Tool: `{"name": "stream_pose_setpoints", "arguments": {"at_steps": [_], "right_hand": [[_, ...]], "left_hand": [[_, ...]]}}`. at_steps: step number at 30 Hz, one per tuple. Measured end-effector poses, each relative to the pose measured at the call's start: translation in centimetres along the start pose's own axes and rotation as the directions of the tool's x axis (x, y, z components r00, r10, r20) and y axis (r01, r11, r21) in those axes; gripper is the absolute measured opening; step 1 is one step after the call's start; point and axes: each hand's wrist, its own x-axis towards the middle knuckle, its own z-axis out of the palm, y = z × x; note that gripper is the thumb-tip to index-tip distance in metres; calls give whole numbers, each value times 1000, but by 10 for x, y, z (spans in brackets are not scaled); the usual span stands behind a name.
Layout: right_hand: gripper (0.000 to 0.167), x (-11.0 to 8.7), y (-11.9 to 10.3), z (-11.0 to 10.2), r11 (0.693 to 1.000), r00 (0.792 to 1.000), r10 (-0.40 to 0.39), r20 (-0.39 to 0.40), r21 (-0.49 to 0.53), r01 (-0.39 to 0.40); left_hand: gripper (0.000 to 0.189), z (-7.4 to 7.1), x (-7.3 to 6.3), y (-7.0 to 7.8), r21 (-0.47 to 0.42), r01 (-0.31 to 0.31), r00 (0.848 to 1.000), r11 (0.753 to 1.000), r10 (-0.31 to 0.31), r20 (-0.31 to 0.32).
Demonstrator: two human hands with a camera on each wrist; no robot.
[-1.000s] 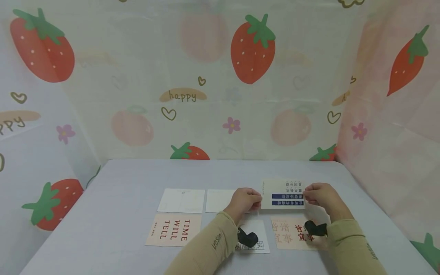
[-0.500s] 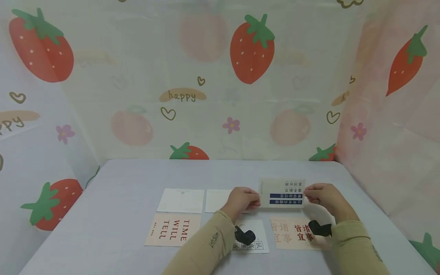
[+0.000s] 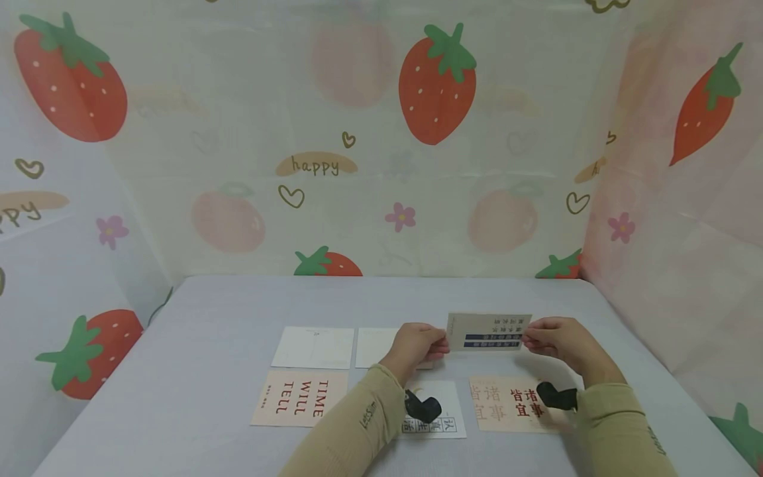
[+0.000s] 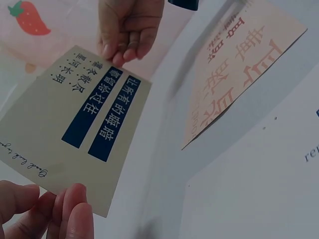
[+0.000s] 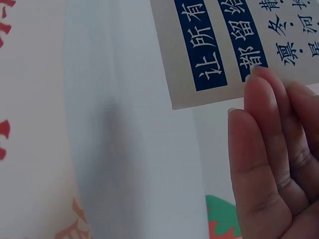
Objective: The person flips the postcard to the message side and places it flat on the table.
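Both hands are closed on the grey card [image 3: 484, 324]: we see the left hand [image 3: 415, 348] pinching one short edge and the right hand [image 3: 557, 339] pinching the opposite one. The card is held tilted above the tabletop [image 3: 179, 384]. Its print is too foreshortened to read in the head view; the left wrist view shows two blue bands clearly but cuts off one corner, and the right wrist view crops most of the card.

Five cards lie below. We note the left white card [image 3: 312, 348] fully visible; the right white card [image 3: 375, 346] is partly hidden by the left hand. The left sleeve [image 3: 357, 424] covers a corner of the TIME WILL TELL card [image 3: 296, 399]. Black wrist pieces obscure parts of the boxed-character card [image 3: 450, 401] and the peach card [image 3: 493, 404].
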Motion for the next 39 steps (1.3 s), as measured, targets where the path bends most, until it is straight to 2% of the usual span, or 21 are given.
{"name": "stream_pose_setpoints", "arguments": {"at_steps": [12, 24, 39], "right_hand": [[29, -2, 4, -5, 998, 996, -65, 55, -13, 66], [31, -4, 6, -5, 998, 995, -64, 81, -22, 66], [25, -5, 11, -1, 997, 997, -38, 64, -67, 42]], "left_hand": [[12, -3, -2, 0, -25, -40, 999, 999, 41, 35], [19, -5, -1, 1, -13, -37, 999, 999, 37, 27], [9, -4, -1, 1, -24, -28, 1000, 999, 28, 1]]}}
